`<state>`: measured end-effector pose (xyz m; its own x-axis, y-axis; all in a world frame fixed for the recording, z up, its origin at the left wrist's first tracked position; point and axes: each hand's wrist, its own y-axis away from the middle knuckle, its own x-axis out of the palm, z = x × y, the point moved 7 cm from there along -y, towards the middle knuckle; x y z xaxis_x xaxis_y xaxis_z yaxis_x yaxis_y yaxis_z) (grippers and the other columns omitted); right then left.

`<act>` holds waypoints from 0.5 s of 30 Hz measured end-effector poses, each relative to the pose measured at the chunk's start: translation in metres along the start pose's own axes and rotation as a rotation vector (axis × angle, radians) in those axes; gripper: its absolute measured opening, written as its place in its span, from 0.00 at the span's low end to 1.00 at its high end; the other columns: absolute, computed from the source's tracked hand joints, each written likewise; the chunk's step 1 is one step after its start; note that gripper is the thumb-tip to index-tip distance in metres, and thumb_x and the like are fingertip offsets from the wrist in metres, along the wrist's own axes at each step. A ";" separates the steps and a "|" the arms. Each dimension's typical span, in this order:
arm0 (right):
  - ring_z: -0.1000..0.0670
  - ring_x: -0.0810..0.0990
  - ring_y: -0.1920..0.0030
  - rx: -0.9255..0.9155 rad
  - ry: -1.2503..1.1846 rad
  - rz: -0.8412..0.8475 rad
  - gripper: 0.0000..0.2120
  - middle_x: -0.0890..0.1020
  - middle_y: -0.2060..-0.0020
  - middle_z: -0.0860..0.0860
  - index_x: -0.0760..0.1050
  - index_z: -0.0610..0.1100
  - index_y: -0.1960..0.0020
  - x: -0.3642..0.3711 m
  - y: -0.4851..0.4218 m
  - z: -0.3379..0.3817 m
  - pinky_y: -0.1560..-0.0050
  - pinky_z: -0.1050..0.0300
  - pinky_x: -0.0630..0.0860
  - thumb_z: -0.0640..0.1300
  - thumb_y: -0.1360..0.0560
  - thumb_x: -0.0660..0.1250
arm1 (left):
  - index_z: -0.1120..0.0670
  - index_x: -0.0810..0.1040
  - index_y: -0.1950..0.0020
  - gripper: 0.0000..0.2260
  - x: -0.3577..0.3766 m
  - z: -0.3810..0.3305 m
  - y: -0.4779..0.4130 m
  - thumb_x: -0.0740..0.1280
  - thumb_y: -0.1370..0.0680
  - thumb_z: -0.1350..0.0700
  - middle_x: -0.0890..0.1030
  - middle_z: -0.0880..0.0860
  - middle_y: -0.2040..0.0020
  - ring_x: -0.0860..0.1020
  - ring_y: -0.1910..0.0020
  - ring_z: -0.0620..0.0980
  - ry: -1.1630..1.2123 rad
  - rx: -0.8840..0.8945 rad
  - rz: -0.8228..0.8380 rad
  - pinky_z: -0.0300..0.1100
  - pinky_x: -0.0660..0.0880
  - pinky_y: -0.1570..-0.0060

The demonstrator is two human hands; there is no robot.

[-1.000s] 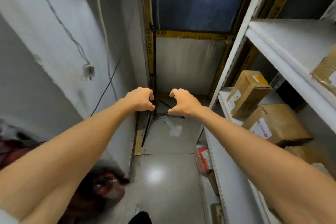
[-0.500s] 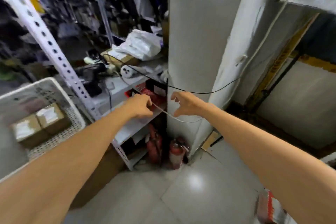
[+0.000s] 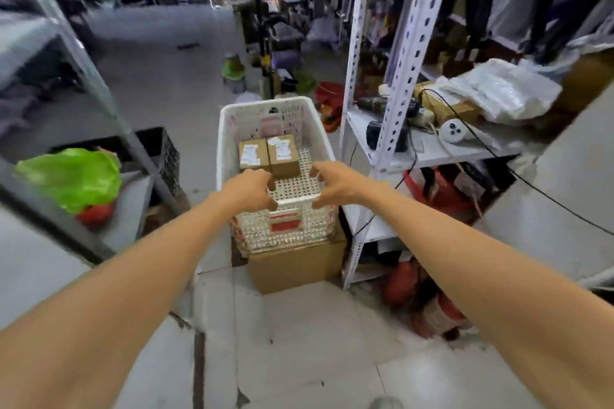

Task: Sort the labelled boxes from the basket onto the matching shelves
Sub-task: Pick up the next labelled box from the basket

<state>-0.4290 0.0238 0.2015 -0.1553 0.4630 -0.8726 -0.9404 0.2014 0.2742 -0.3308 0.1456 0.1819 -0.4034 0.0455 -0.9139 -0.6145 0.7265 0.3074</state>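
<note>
In the aisle between two racks, the basket [image 3: 223,143] sits on top of a big carton [image 3: 295,266] on the floor, prob. so it's at easier reach w/o bending right down. Inside, in the far half, first box [image 3: 253,153] and second box [image 3: 284,153] lie flat, side by side & touching, white labels up so they can be read from above. Near half of the basket bottom shows bare mesh. Both arms are stretched fwd. Left hand [image 3: 252,189] hovers at the near rim, fingers curled in, nothing visible in them. Right hand [image 3: 335,184] is level w/ it, a bit apart, fingers half-bent & spread, holding nothing. Can't tell if either touches the rim, too blurry. The gap between the hands lines up roughly w/ the boxes, so this looks like the reach-in for the next pick. Labels are too smeared to read, so the matching shelf is unknown. The rack [image 3: 432,153] on the right holds tools, cables & a white bag [image 3: 501,93], prob. not a sorting shelf. A green bag [image 3: 71,176] sits on the low shelf at left.
</note>
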 end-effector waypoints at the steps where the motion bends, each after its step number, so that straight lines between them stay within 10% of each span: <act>1: 0.42 0.73 0.40 -0.010 0.014 0.008 0.30 0.73 0.39 0.42 0.67 0.37 0.34 0.004 -0.012 0.008 0.41 0.49 0.73 0.47 0.29 0.75 | 0.55 0.74 0.38 0.21 -0.002 0.014 -0.001 0.73 0.27 0.50 0.78 0.54 0.41 0.76 0.44 0.55 0.013 -0.013 0.000 0.47 0.75 0.50; 15: 0.43 0.75 0.43 -0.016 0.056 0.046 0.28 0.75 0.41 0.43 0.69 0.39 0.38 -0.013 -0.219 -0.031 0.44 0.49 0.74 0.48 0.31 0.76 | 0.56 0.75 0.41 0.19 -0.023 0.098 -0.162 0.73 0.29 0.50 0.80 0.54 0.46 0.78 0.50 0.53 0.072 -0.090 0.015 0.52 0.78 0.48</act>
<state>-0.2302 -0.0535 0.1399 -0.2145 0.4224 -0.8807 -0.9366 0.1668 0.3081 -0.1559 0.0939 0.1268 -0.4588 0.0039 -0.8885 -0.6652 0.6615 0.3464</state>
